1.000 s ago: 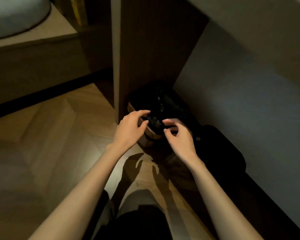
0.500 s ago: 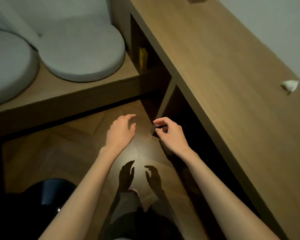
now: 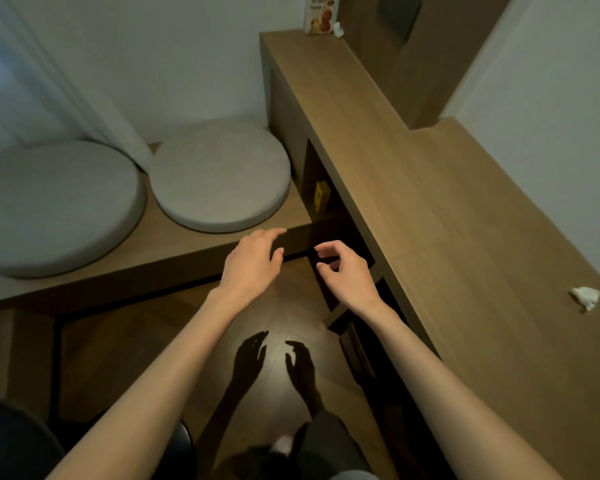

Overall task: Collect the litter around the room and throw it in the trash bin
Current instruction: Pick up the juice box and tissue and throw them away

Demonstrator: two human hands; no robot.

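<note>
A crumpled tissue is seen on the desk, rightward of the right hand, the nearer one; both hands are held loosely open and empty.

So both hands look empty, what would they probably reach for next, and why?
Probably the right hand goes to the crumpled white tissue on the wooden counter: both it and the left hand hold nothing, and that scrap lies on its side.

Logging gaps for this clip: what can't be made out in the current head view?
- Trash bin: not visible in this view.
- Carton: top cut off by the upper edge, print too small to read.
- Yellow item in the desk cubby: shadowed, identity unclear.
- White scrap near the bottom edge: blurred.
- Crumpled tissue on the desk: material unclear.
</note>
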